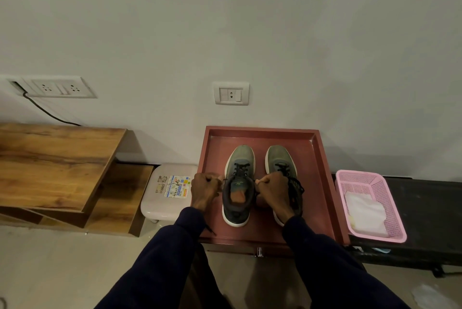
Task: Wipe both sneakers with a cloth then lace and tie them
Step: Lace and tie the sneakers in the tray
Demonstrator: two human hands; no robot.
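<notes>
While left grip (205, 188) and right grip (274, 190) pinch laces (241, 169), a basket (360, 181) flanks the tray (262, 131).

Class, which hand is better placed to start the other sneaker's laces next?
Probably the right hand: it lies against the loose black laces of the right-side grey-green sneaker; the left hand sits beyond the left-side sneaker.

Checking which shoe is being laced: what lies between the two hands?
In the head view, the left sneaker lies between the left hand and the right hand, each gripping an end of its black lace.
</notes>
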